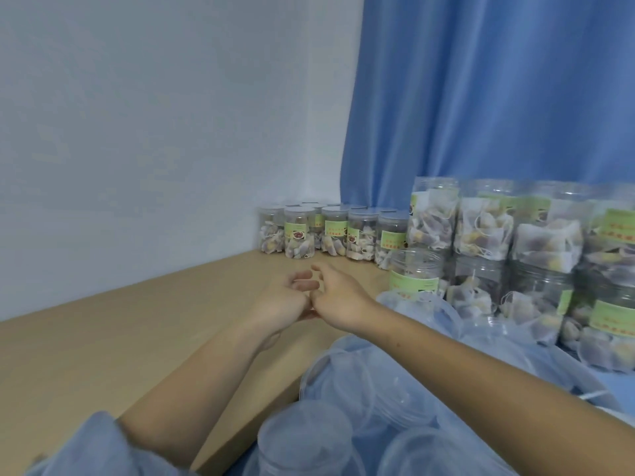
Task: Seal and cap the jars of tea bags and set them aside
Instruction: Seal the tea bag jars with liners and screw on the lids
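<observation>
My left hand (283, 302) and my right hand (338, 298) meet over the middle of the wooden table (103, 338), fingertips touching; I see nothing held in either. A row of capped jars of tea bags (330, 233) stands at the far edge by the wall. To the right, uncapped jars of tea bags (508, 255) are stacked in two layers, with one open jar (415, 274) nearest my right hand. Clear plastic lids (347, 400) lie in a heap inside a bag below my right forearm.
A white wall runs along the table's far left side. A blue curtain (498, 91) hangs behind the stacked jars. A blue cloth (584, 383) covers the surface at the right. My blue sleeve (89, 448) shows at the bottom left.
</observation>
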{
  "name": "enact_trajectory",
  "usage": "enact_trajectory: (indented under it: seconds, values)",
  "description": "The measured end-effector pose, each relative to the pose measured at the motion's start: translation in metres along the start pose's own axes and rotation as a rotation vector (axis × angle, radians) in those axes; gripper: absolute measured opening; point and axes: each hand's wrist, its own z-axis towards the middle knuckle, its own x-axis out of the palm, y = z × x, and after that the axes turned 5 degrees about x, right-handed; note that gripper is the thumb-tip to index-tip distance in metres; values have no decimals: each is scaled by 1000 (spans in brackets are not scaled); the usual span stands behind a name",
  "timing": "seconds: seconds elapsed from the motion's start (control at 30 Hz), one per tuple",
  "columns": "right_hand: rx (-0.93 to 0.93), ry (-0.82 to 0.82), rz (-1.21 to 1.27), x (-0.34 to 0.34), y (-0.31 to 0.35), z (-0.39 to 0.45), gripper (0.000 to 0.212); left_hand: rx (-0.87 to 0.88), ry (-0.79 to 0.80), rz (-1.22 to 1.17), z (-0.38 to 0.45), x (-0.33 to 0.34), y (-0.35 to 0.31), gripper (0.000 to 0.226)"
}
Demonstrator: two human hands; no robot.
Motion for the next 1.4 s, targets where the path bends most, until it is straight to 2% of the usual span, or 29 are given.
enact_trajectory:
  seconds: [0.17, 0.4, 0.53, 0.63, 0.8, 0.9, 0.97, 1.03, 1.1, 1.17, 1.27, 1.4]
  values:
    - [-50, -141, -7, -41, -14, -42, 43, 67, 21, 23, -17, 43, -13, 53]
    - [-13, -274, -13, -105, -55, -70, 38, 42, 72, 55, -18, 120, -28, 48]
    - [19, -331, 3, -129, -83, -59, 37, 28, 68, 132, 6, 150, -27, 58]
    - [86, -345, -27, -138, -106, -41, 44, -13, 62, 179, 31, 161, -22, 67]
    - [198, -263, -76, -139, -141, 0, 62, -36, 26, 288, 76, 169, -13, 59]
    - [268, -202, -143, -135, -155, 27, 59, -64, 18, 316, 98, 169, -2, 61]
    - [272, -191, -149, -128, -162, 39, 48, -89, 30, 297, 107, 168, 5, 62]
    - [240, -235, -109, -122, -169, 45, 27, -96, 33, 272, 111, 166, 11, 63]
    - [193, -307, -73, -118, -174, 45, 17, -92, 36, 240, 110, 166, 12, 66]
    - [103, -380, -82, -120, -172, 41, 18, -70, 51, 212, 107, 166, 10, 65]
    - [-71, -489, -109, -135, -156, 26, 19, 52, 79, 220, 98, 167, -4, 54]
    - [-199, -561, -125, -164, -128, -11, 20, 168, 67, 185, 73, 174, -31, 57]
